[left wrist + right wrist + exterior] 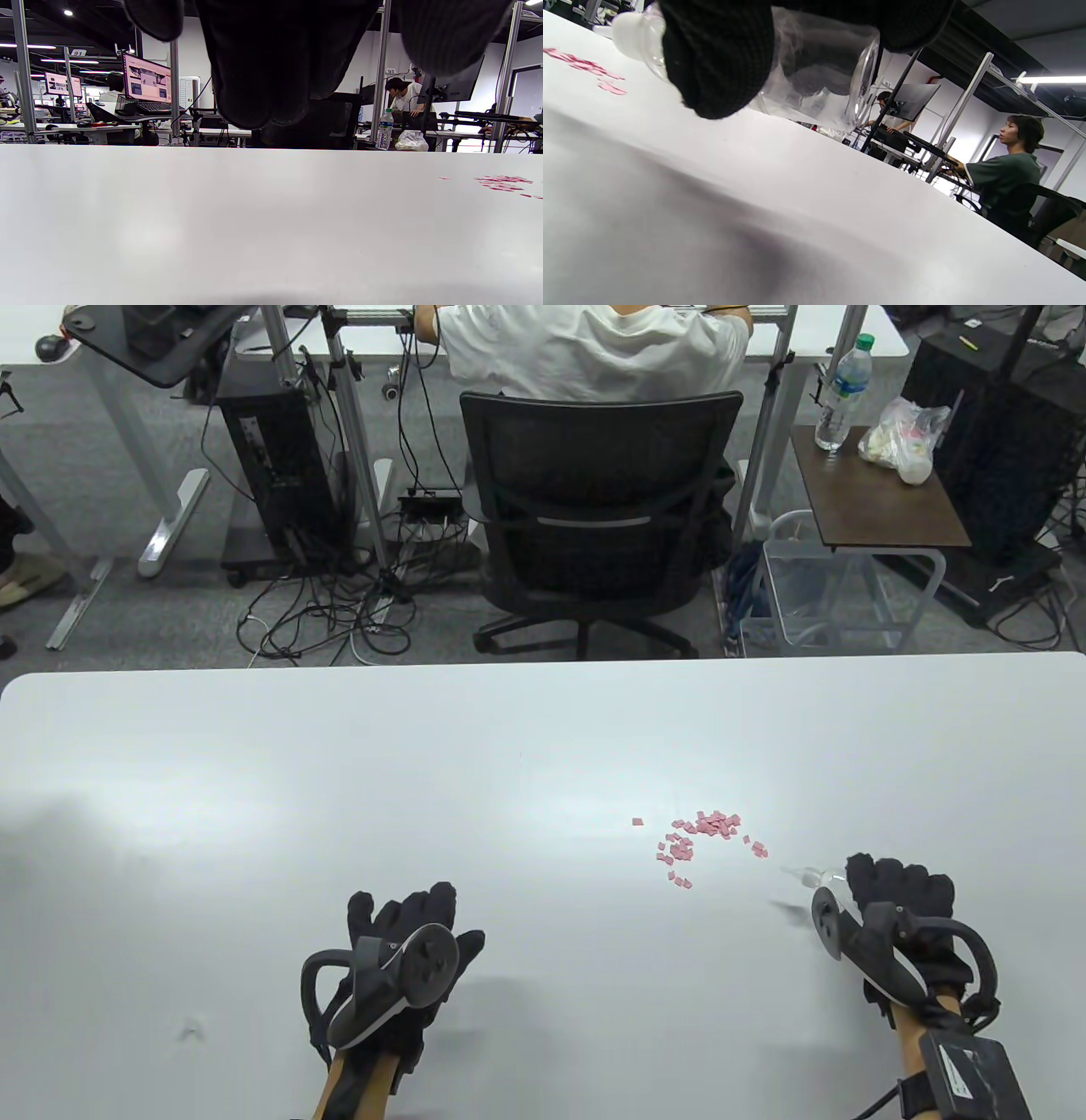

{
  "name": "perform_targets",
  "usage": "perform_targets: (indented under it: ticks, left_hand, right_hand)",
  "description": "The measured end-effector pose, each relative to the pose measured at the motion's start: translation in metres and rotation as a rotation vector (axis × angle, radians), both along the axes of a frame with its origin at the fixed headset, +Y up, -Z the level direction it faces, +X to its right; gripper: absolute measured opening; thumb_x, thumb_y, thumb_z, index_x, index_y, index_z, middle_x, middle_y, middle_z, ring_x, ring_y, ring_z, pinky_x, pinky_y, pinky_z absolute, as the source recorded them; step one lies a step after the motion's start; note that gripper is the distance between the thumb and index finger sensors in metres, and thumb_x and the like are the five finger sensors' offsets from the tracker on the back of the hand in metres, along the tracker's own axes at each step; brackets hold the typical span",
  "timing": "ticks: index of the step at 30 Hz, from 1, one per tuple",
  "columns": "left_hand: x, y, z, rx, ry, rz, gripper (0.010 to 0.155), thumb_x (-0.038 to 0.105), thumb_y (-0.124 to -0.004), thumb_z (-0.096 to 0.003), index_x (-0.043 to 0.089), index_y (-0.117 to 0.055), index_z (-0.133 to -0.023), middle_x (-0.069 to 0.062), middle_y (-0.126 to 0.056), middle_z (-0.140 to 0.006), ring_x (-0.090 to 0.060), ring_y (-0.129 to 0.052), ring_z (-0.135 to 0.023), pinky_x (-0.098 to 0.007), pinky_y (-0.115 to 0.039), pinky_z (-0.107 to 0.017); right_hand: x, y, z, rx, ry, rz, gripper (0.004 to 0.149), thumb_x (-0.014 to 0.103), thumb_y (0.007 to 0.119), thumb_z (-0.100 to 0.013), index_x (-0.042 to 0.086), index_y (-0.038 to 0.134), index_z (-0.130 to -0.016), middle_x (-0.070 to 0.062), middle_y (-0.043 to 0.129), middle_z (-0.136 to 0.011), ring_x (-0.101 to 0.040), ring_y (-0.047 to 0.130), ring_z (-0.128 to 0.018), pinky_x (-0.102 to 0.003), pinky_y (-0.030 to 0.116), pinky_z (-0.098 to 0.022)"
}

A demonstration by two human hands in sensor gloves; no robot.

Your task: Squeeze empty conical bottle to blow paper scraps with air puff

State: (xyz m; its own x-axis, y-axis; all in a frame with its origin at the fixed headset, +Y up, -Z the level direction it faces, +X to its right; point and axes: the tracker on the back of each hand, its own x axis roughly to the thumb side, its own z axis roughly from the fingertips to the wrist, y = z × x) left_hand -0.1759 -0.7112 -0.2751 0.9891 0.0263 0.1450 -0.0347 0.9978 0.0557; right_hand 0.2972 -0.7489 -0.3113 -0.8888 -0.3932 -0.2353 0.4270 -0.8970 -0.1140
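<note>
While right hand fingers wrap it, bottle seemingly points toward scraps.

**Little Readable Text**

In the left wrist view, a small white sign high on a metal frame post reads "91". The monitors' screen content and the water bottle's label are too small or blurred to read.

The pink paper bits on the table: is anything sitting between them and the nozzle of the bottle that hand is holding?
Nothing visible does. The right hand holds the clear conical bottle with its nozzle aimed toward the paper scraps, and only bare white table lies between them. The left hand is off to the side.
</note>
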Motion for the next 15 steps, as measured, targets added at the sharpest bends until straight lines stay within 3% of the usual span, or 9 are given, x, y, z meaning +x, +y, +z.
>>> perform_targets:
  ticks: [7,11,15]
  left_hand:
    - [0.000,0.000,0.001,0.001,0.005,0.004,0.074,0.064,-0.074,-0.0528,0.022,-0.067,-0.113,-0.008,-0.083,-0.107,-0.029,-0.092,-0.093,-0.062,-0.046,-0.081]
    - [-0.001,0.000,0.000,-0.002,0.006,0.012,0.074,0.064,-0.074,-0.0529,0.021,-0.067,-0.112,-0.008,-0.083,-0.107,-0.029,-0.092,-0.092,-0.062,-0.048,-0.081]
    - [-0.001,0.000,0.000,-0.004,0.005,0.014,0.073,0.064,-0.074,-0.0528,0.022,-0.067,-0.112,-0.008,-0.084,-0.106,-0.029,-0.092,-0.092,-0.061,-0.048,-0.081]
  right_hand:
    - [-0.009,-0.002,-0.006,0.016,0.030,0.056,0.060,0.036,0.096,-0.039,0.025,0.082,-0.096,-0.003,0.095,-0.091,-0.028,0.093,-0.085,-0.050,0.075,-0.069]
    - [-0.012,-0.008,-0.011,-0.063,0.040,0.057,0.068,0.038,0.098,-0.038,0.028,0.077,-0.101,-0.001,0.089,-0.099,-0.027,0.087,-0.094,-0.054,0.068,-0.075]
    - [-0.013,-0.008,-0.010,-0.005,0.088,0.011,0.061,0.036,0.099,-0.035,0.027,0.085,-0.094,0.000,0.097,-0.089,-0.025,0.094,-0.085,-0.050,0.074,-0.071]
